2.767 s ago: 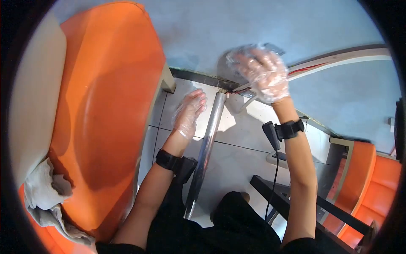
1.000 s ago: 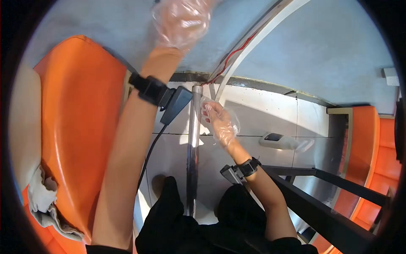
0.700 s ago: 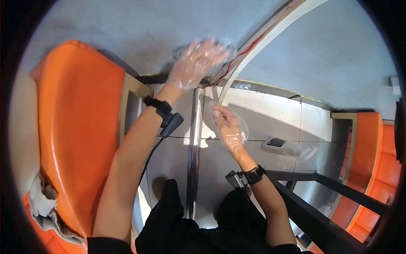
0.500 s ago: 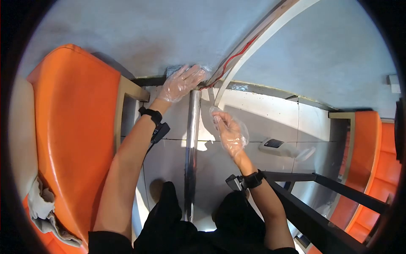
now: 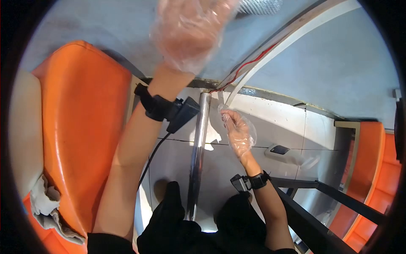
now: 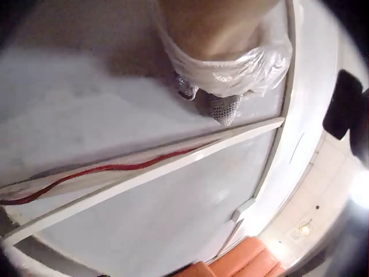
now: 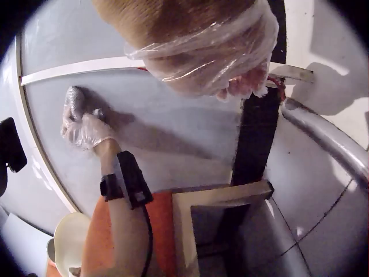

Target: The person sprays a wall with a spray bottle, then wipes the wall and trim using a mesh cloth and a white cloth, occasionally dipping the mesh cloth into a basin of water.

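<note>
Two gloved hands at a grey wall (image 5: 330, 67). The left hand (image 5: 190, 34) holds a bunched silvery mesh cloth (image 5: 261, 6) at the wall, above the red cable (image 5: 249, 62); the right wrist view shows the fingers closed about it, its fabric bulging out past them, though whether every part meets the surface cannot be told. The right hand (image 5: 239, 131) hangs loosely curled just beside the metal tube (image 5: 198, 148), with nothing seen between its fingers.

Principal hazards, by inference: the cloth's coarse weave could snag the exposed cable or the edge of the pale strip (image 5: 296, 40) if a stroke strays toward them. The thin glove film, loose and wrinkled at the wrist, could slip or be pinched under the cloth, weakening the hold. The black cord (image 5: 148, 163) trailing from the left wrist device (image 5: 184, 114) could catch on the seat corner during a long reach. An abrasive mesh, if such it is, might dull the wall's finish.

Materials: the cloth is metallic-looking and finely netted; the gloves are clear, crinkled plastic; the tube is a smooth, reflective cylinder; the strip is narrow and curved in the head view by the lens; the orange seat (image 5: 84, 139) has a taut, glossy covering; the floor tiles (image 5: 169, 165) are flat, with dark joints.
</note>
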Tool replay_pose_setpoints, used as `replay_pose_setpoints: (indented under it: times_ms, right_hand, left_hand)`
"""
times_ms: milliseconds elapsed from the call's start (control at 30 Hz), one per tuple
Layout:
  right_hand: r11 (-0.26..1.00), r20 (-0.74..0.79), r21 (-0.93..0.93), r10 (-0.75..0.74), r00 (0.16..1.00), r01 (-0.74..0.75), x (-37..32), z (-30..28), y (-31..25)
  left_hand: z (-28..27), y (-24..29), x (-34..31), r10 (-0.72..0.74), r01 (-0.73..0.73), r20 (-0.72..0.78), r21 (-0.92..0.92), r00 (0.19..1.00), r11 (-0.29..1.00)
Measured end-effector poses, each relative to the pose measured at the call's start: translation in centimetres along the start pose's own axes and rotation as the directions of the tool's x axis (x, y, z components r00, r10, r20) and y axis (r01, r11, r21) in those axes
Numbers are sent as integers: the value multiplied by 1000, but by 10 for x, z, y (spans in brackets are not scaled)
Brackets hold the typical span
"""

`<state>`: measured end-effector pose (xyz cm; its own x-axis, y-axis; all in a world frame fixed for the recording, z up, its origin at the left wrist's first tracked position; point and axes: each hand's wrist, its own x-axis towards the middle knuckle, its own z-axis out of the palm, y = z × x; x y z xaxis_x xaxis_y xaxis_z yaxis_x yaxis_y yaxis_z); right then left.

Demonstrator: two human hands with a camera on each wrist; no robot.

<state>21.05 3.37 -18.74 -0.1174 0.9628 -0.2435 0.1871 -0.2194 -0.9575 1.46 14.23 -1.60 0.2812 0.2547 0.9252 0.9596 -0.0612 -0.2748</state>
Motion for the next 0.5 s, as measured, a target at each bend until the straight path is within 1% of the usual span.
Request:
replay_pose_setpoints:
  times_ms: [33,67,100,133,167,233,300,333,367,400,433,467,500]
  right_hand:
    - [1000,2,2,-2,1000,2,2,1,-1]
    - [1000,-5,-10,-12,1000,12,3,2,-2]
    - [1000,-12,-23,-21,1000,20,5,1,-2]
    - [1000,-12,-23,-19,1000,19,4,0,-3]
    - [1000,-23,-6,1,1000,-1,4,-1,-6]
    - [1000,-30,13,23,999,-22,5,-1,-9]
    - [1000,-50,29,-2,999,4,7,-4,-11]
    - [1000,-53,27,-7,999,9,9,-5,-14]
    - [998,-70,55,-15,997,19,9,-5,-18]
    - [996,-87,82,-21,996,28,10,-5,-20]
    - [996,-91,79,-25,996,32,10,-6,-21]
    - [995,-95,95,-31,995,41,11,-6,-22]
    - [992,-102,114,-36,994,48,12,-7,-24]
  left_hand:
    - [-6,4,8,-27,24,-38,-86,999,996]
    - [25,8,4,-17,-35,-217,-232,976,972]
    - [32,16,-18,-18,-33,-216,-233,976,972]
    - [29,25,-35,-2,-21,-70,-325,998,945]
    - [27,33,-52,27,7,77,-412,997,911]
    - [30,51,-89,72,36,230,-433,970,901]
    - [34,62,-127,110,66,327,-481,939,874]
    - [37,65,-151,158,109,490,-472,857,875]
    - [39,67,-176,202,151,635,-456,745,877]
    - [40,67,-197,201,152,631,-459,749,875]
    - [41,65,-215,109,239,714,-369,692,898]
    - [37,62,-216,16,317,783,-271,622,909]
    - [35,59,-215,-43,441,798,-287,601,850]
